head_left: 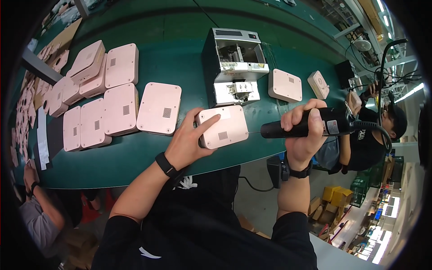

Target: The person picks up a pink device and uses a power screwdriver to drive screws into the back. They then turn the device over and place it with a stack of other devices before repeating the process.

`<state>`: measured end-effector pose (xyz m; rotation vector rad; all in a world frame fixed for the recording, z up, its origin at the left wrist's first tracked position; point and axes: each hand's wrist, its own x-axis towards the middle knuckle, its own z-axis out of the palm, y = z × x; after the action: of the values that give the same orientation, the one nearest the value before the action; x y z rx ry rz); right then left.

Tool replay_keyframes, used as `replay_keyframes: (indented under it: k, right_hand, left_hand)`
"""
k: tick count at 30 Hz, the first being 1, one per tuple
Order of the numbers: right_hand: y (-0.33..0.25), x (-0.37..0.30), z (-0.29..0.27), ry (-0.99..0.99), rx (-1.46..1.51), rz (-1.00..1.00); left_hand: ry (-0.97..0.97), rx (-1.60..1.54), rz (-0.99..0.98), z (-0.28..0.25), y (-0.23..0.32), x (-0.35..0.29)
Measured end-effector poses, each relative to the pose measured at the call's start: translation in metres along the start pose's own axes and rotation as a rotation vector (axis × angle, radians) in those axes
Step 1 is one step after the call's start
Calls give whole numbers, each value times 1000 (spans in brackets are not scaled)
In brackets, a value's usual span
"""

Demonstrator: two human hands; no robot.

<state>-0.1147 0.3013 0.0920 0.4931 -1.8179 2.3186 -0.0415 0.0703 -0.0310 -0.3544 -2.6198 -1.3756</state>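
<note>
A pale pink plastic box [234,121] with rounded corners, a vent grille and a white label lies on the green table near its front edge. Wrapped over its left end, my left hand [191,137] grips it, the index finger lying across the label. My right hand [303,128] is closed around a black corded electric screwdriver [330,121], held level. Its thin bit points left and reaches the lower right corner of the box; whether it sits in the screw there I cannot tell. A similar pink box [160,108] lies just left of my left hand.
Several more pink boxes [121,65] stand at the left, some stacked. A black and silver screw feeder [236,67] stands behind my box. Right of it lie another pink box [285,85] and a smaller pink unit [318,84]. Co-workers sit at both sides; a person [378,130] is at the right.
</note>
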Motion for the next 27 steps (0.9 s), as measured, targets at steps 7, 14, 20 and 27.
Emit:
replay_keyframes:
  k: [7,14,20,27]
  right_hand:
    - [9,-5,0,10,-27,31]
    - [19,-12,0,-10,11,-17]
    - [26,-13,-4,-16,43,-12]
    - [18,-3,3,-175,-18,39]
  left_hand:
    - [5,3,-9,1,0,-2]
    - [8,0,1,2,-1,-1]
    - [16,21,16,0,-1,1]
    - [8,6,15,-1,-4,4]
